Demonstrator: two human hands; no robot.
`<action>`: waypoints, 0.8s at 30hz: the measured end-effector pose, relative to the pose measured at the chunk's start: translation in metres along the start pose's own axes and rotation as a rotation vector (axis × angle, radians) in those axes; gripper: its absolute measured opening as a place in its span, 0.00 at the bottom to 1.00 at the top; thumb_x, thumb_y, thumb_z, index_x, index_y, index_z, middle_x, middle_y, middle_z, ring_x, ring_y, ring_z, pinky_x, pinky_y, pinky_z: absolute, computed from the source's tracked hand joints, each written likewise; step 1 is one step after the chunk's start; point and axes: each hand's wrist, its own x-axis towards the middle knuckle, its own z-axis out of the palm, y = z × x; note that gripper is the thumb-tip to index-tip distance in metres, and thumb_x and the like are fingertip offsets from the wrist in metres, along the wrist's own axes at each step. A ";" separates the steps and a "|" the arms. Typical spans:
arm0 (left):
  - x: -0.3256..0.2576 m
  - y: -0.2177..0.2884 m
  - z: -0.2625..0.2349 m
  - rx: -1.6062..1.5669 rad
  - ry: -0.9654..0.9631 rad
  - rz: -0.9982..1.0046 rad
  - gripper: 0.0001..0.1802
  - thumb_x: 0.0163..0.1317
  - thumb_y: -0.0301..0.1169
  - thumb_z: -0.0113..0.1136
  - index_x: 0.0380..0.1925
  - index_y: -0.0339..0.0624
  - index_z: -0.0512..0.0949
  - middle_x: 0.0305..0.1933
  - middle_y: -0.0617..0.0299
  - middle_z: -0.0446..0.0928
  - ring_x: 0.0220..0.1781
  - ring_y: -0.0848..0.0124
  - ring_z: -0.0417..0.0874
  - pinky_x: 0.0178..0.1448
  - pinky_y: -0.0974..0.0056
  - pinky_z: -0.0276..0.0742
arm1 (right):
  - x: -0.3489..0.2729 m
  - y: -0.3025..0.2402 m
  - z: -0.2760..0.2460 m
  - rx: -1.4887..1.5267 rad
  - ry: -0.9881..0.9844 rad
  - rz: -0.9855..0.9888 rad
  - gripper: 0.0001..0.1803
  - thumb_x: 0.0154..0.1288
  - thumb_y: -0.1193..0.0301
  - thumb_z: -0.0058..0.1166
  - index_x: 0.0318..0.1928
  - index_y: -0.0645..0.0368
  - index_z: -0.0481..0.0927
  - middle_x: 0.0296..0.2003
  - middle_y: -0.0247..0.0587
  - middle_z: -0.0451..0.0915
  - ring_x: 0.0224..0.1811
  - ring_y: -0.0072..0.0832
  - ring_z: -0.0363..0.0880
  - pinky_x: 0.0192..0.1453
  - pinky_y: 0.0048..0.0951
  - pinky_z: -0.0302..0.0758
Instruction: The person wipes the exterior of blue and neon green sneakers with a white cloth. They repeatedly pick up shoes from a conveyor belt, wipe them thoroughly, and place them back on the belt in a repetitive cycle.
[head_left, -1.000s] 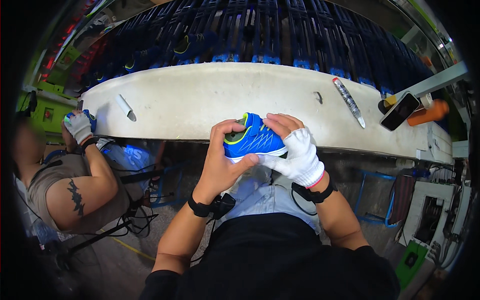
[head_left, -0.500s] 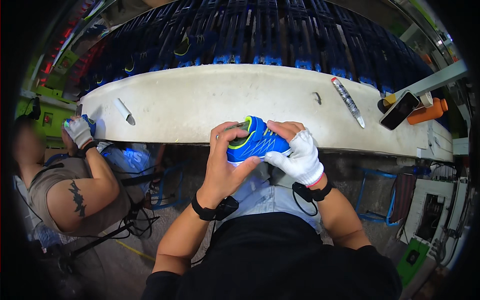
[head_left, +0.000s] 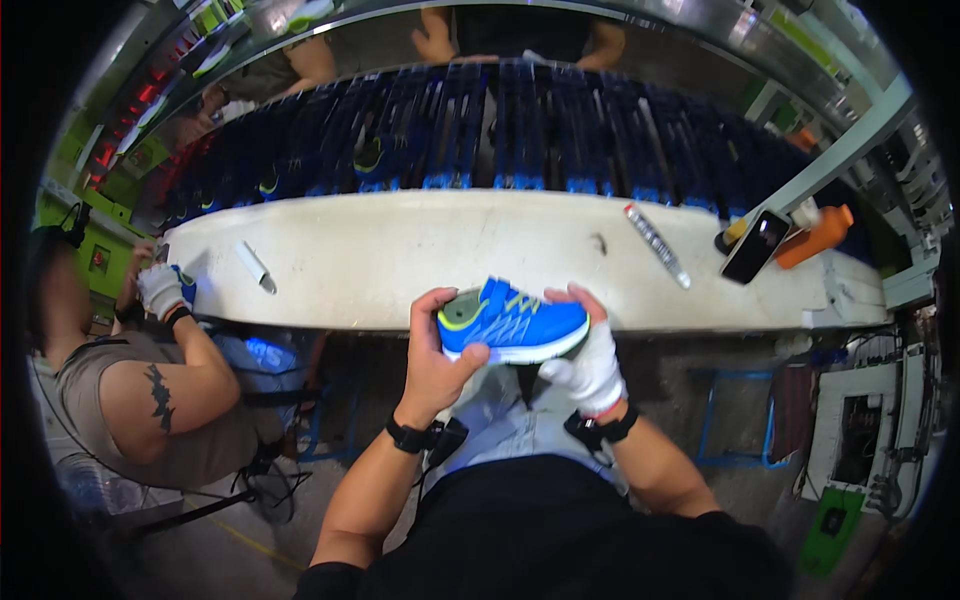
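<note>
Between my hands is a small blue sneaker (head_left: 525,330) with a white sole, yellow-green collar lining and pale laces. It is held up at the near edge of the white worktop, its side toward me and its toe to the right. My bare left hand (head_left: 435,350) grips the heel end, the thumb on the sole's near edge and the fingers behind the collar. On my right hand (head_left: 590,355) is a white glove that leaves some fingertips bare. Its fingers lie along the toe, with the thumb under the sole.
On the white worktop (head_left: 400,240) lie a marker-like tube (head_left: 657,246) and a white half-round piece (head_left: 255,266). A phone (head_left: 756,246) leans by an orange bottle (head_left: 815,238). Beyond runs a dark slatted conveyor (head_left: 540,130) carrying shoes. At left, a co-worker (head_left: 165,385) holds another blue shoe.
The sneaker has turned so its side faces me more fully. My right hand has shifted from the laces to the toe. The view has tilted up, showing people across the conveyor.
</note>
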 end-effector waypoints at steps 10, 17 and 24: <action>0.041 -0.034 -0.005 -0.049 0.020 -0.253 0.18 0.87 0.37 0.54 0.40 0.34 0.81 0.36 0.59 0.85 0.36 0.74 0.88 0.44 0.66 0.89 | 0.100 -0.185 -0.029 -0.378 0.155 -0.877 0.51 0.51 0.70 0.88 0.75 0.54 0.73 0.73 0.51 0.74 0.74 0.41 0.76 0.78 0.48 0.76; 0.043 -0.024 -0.003 0.081 -0.050 -0.252 0.17 0.87 0.35 0.50 0.37 0.37 0.77 0.31 0.60 0.83 0.29 0.74 0.85 0.35 0.67 0.85 | 0.321 -0.373 -0.021 -0.954 0.451 -1.602 0.46 0.61 0.55 0.78 0.77 0.51 0.72 0.75 0.55 0.74 0.73 0.50 0.76 0.76 0.49 0.75; 0.047 -0.025 -0.009 0.080 -0.075 -0.263 0.07 0.83 0.28 0.51 0.43 0.37 0.75 0.34 0.60 0.82 0.30 0.74 0.84 0.36 0.67 0.85 | 0.385 -0.375 0.004 -1.519 0.223 -0.640 0.32 0.72 0.46 0.61 0.65 0.54 0.86 0.57 0.53 0.90 0.62 0.50 0.87 0.70 0.46 0.79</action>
